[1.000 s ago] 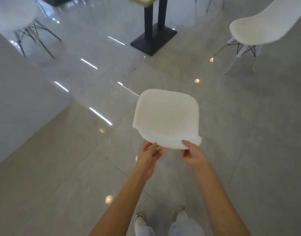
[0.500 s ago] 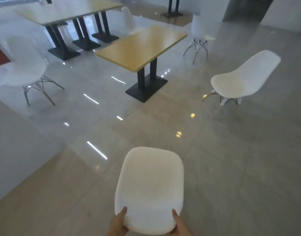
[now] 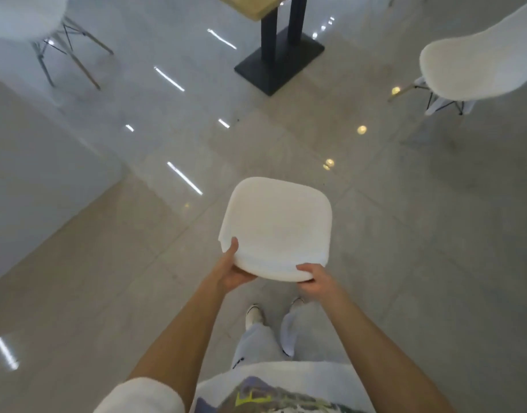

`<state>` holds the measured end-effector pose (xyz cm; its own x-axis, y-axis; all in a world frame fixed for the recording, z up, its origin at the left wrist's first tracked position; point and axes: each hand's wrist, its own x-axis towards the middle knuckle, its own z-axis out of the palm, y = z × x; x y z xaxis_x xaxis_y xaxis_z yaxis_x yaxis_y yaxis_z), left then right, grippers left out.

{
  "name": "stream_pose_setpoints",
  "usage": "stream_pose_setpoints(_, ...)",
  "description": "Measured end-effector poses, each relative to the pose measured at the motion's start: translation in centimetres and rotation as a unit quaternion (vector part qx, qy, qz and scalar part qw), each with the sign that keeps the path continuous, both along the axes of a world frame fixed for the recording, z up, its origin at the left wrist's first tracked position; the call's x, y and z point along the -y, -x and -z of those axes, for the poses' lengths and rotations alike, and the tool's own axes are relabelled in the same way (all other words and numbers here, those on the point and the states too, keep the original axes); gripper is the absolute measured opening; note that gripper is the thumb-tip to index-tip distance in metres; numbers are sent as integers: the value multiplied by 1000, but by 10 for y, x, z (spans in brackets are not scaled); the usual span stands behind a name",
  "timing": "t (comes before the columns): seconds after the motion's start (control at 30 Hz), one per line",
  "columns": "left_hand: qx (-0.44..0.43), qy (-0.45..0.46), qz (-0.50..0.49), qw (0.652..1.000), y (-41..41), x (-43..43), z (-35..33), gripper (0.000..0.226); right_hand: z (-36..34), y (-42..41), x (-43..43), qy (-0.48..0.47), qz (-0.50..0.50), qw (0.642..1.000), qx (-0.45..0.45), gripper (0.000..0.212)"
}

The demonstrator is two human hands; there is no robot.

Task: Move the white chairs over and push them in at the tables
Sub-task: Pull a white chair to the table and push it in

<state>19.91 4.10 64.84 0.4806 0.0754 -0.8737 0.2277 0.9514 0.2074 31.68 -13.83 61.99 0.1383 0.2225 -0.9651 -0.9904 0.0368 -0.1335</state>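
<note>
I look straight down on a white chair (image 3: 277, 225); only its shell shows, the legs are hidden beneath it. My left hand (image 3: 233, 268) grips the near left edge of its back, thumb on top. My right hand (image 3: 314, 278) holds the near right edge. Ahead stands a wooden table (image 3: 256, 4) on a black twin-post base (image 3: 281, 55); the chair is well short of it.
A second white chair (image 3: 476, 64) stands at the right, with wood and wire legs. A third white chair (image 3: 26, 16) is at the far left. A white wall (image 3: 32, 174) closes the left side. Glossy tiled floor lies between me and the table.
The view has tipped down from the room to the chair and my feet. Both hands keep hold of the chair back, and the table base is nearer than a second ago.
</note>
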Motion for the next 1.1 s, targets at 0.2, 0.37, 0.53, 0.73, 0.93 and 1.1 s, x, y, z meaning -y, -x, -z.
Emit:
stream_pose_setpoints(0.2,-66,-90,-59,992,-108,17,-3,58,-41,-96,-3,-6,47,999,27,32)
stream_pose_setpoints(0.37,-52,-106,-119,986,-222,22,-15,73,-59,-219,2,-38,25,998,43,30)
stream_pose_setpoints(0.53,-49,-137,-155,977,-333,41,-31,65,-75,-335,16,-71,-1,996,55,30)
stream_pose_setpoints(0.73,-24,-125,-208,970,-456,40,-42,60,-88,-479,-14,-76,-64,989,106,23)
stream_pose_setpoints(0.93,6,-102,-269,958,-597,0,-41,52,-92,-636,-72,-81,-146,974,157,18)
stream_pose_setpoints(1.1,9,-100,-290,952,-720,-54,-28,52,-77,-761,-129,-103,-156,970,152,21)
